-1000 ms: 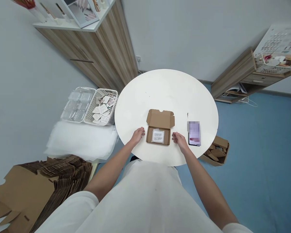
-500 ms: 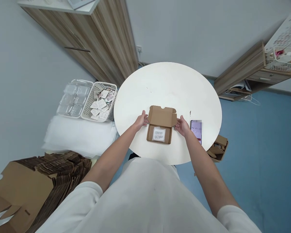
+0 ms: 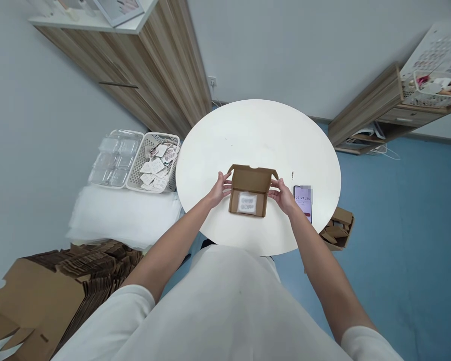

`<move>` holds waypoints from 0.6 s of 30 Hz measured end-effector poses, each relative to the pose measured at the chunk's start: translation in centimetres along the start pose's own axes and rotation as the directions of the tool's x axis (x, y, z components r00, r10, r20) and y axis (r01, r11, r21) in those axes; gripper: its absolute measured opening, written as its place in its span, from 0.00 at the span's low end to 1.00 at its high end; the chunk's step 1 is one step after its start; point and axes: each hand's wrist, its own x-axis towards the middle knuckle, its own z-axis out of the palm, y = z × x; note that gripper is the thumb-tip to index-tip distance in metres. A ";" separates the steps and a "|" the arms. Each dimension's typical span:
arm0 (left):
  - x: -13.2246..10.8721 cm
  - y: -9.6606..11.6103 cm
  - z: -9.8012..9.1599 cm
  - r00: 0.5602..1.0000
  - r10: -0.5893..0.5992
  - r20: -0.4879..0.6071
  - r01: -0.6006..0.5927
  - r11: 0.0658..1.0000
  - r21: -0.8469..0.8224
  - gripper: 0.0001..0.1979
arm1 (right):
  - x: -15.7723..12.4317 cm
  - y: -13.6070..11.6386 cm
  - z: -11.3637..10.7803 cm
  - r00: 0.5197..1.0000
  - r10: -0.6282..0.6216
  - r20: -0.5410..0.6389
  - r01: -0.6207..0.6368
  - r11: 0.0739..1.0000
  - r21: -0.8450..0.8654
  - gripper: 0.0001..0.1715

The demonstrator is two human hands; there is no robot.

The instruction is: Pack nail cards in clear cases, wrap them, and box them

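Note:
On the white round table (image 3: 259,133) lies a small brown cardboard box (image 3: 250,177), with its lid tilted up at the back and the lid's side flaps bent toward me. Inside the tray rests a clear, whitish packet (image 3: 247,203) with small items I cannot make out. At the box's left edge, my left hand (image 3: 220,189) has its fingers against the lid's flap, thumb upward. My right hand (image 3: 281,195) grips the right side the same way, its fingertips partly behind the cardboard. Between them the two hands hold the lid up.
A phone (image 3: 303,200) with a running timer lies right of my right hand. Left of the table are a basket of cards (image 3: 135,173), clear plastic cases (image 3: 115,159), white sheets (image 3: 124,213) and stacked flat cardboard (image 3: 41,296). A carton (image 3: 338,228) stands at the lower right.
The lid has tilted up from lying back, and its side flaps have bent inward. Both hands have stayed at the box's sides, fingers now closer against the lid.

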 end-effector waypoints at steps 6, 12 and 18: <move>-2.2 -0.9 0.3 1.000 0.000 0.008 -0.001 0.998 0.067 0.38 | -2.1 1.3 -0.5 1.000 0.001 0.002 -0.001 0.999 -0.049 0.33; -4.0 -1.7 -0.4 0.998 -0.014 0.065 0.001 0.980 0.198 0.35 | -4.4 1.8 -0.6 1.000 0.003 0.029 0.001 0.989 -0.150 0.32; -5.2 -4.1 0.4 0.999 0.022 0.036 -0.034 0.928 0.371 0.26 | -6.6 3.3 0.1 0.998 0.029 0.051 -0.016 0.970 -0.242 0.28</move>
